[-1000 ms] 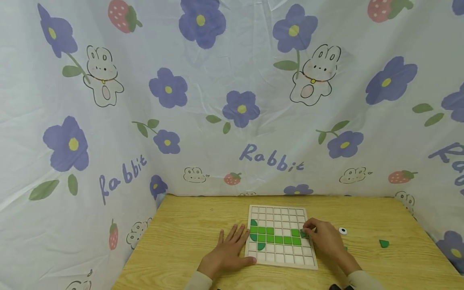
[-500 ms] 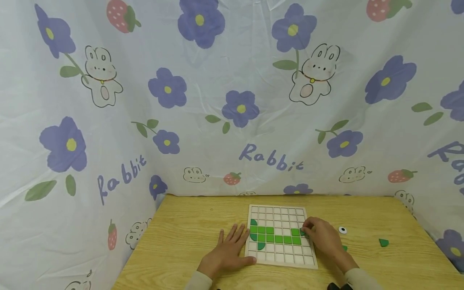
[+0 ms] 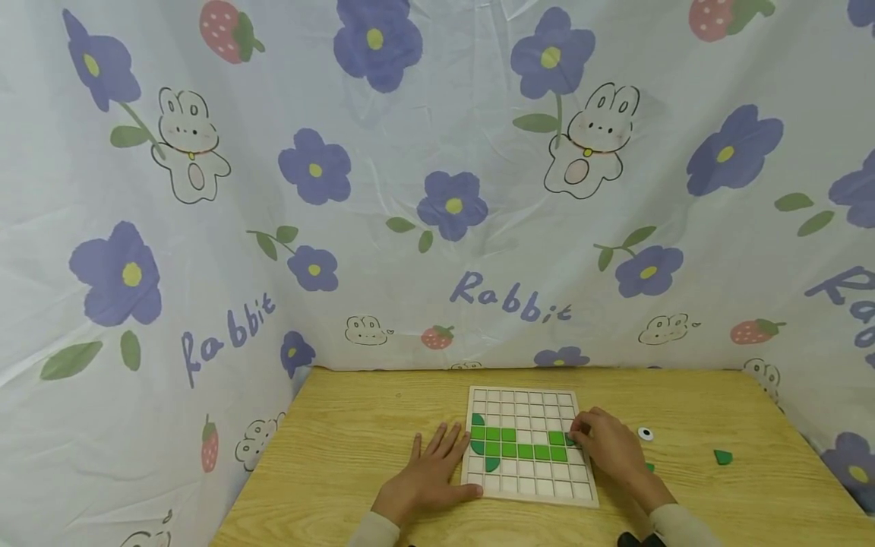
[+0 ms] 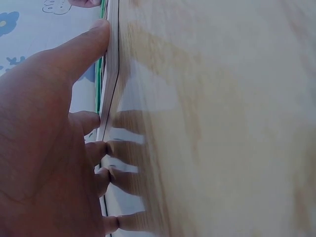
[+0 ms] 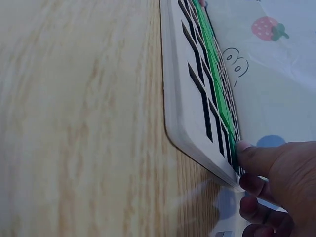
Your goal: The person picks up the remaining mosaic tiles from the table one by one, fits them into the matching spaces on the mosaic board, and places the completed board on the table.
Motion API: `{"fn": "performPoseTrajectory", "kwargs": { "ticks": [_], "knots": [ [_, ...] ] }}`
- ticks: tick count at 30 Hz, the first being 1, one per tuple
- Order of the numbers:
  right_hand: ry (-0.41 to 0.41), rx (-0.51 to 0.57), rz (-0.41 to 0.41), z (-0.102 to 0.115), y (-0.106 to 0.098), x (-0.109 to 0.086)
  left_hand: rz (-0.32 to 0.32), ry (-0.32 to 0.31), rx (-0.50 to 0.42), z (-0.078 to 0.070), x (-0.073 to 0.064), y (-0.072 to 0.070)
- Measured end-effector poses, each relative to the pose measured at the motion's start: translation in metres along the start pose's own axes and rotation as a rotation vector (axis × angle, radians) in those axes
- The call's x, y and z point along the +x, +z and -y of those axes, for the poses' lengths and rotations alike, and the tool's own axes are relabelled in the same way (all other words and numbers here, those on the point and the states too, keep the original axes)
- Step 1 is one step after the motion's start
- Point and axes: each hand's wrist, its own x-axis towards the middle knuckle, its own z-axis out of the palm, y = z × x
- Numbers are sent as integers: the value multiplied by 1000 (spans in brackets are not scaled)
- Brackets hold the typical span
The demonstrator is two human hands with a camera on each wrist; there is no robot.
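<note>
The right hand pinches a dark-green tile at the right edge of the square-celled wooden board. Fingers spread wide, the left hand thumbs the board's near-left corner on the wood-grained table.

We've got the right hand low right, thumb tip on a dark green piece by the board edge, other fingers bent below. We see a brighter green row running up the grid, wood table left, strawberry-print cloth behind.
</note>
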Motion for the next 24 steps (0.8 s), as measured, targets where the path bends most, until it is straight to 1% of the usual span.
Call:
{"fn": "performPoseTrajectory", "kwargs": {
  "ticks": [6,9,15,20,24],
  "knots": [
    [-13,-7,5,3,-2,-1,13,5,-18,2,2,-1],
    [-27,-21,0,4,-2,-3,10,3,-14,2,2,0],
    [-65,-71,-39,2,1,-5,1,-7,14,0,0,1],
    [-71,-103,-63,1,-2,-10,6,-4,3,0,-1,0],
    [-90,-111,-102,-1,-8,-15,9,0,-13,0,-2,-1]
  ]
}}
